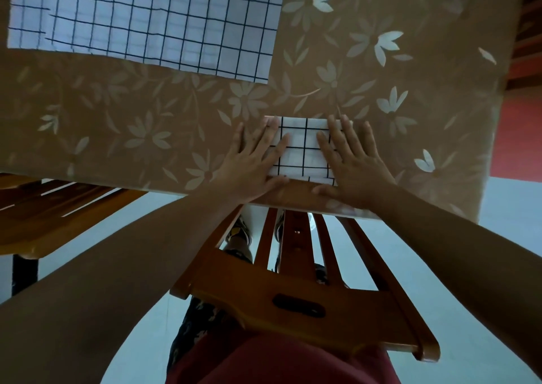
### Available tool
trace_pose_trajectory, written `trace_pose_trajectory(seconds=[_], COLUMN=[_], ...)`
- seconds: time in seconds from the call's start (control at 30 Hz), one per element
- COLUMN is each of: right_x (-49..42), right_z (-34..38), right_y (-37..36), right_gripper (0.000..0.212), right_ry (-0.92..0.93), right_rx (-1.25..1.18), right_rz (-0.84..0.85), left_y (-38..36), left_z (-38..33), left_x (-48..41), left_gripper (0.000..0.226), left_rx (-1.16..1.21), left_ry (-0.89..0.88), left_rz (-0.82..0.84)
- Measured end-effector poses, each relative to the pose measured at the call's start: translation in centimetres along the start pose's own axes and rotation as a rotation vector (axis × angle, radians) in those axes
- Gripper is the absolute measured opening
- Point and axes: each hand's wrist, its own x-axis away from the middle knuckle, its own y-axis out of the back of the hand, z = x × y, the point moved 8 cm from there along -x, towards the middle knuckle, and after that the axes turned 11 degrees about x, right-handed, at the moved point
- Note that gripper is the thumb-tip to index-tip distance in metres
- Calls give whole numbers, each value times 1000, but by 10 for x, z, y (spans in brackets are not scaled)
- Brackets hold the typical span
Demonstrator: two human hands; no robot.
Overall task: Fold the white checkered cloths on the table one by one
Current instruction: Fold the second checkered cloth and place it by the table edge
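Table [381, 90] fills the upper view, covered in a tan flowered covering; a wooden chair [299, 304] is pushed in at its near edge, a second wooden seat [58, 207] at the left. Cloths counted: two in view. One large checkered cloth [146, 19] lies spread flat at the far left of the table, unfolded, possibly more than one layer, since offset grid lines at its left side suggest an overlap I cannot resolve. One folded cloth [302, 149], a small thick rectangle, sits at the near edge, close to the drop. Hands: two. Left hand [252, 166] lies flat, fingers spread, pressing the folded cloth's left side; right hand [349, 163] flat likewise on its right side. Neither hand pinches or grasps anything; both are open palms bearing down. Judged step: flattening the final fold. Risks: the bundle is so near the table edge that a push toward the body could tip it off; uneven pressure could skew the layers; lifting both palms together may let the fold spring open.
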Motion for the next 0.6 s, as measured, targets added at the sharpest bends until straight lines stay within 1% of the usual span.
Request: trace_pose_trajectory(seconds=[0.07, 0.17, 0.27, 0.37, 0.43, 0.5, 0.6], right_x=[8, 11, 10, 10, 8, 5, -6], right_z=[-1, 0, 3, -1, -5, -9, -11], right_y=[-6, -14, -12, -4, 12, 39, 77], right_gripper=[111, 107, 102, 107, 110, 100, 69], right_ry=[30, 12, 14, 21, -35, -120, -196], right_rx=[24, 11, -17, -58, -119, -189, -259], right_rz=[13, 45, 96, 211, 246, 238, 210], left_y=[-4, -6, -6, 6, 18, 34, 66], left_z=[4, 5, 4, 2, 5, 13, 26], left_x=[8, 10, 8, 8, 12, 23, 47], left_gripper=[88, 85, 86, 87, 86, 81, 74], left_rx=[-18, -37, -27, 0, 86, 206, 320], left_ry=[-5, -22, -4, 14, 81, 205, 354], left_rz=[18, 20, 75, 141, 198, 216, 118])
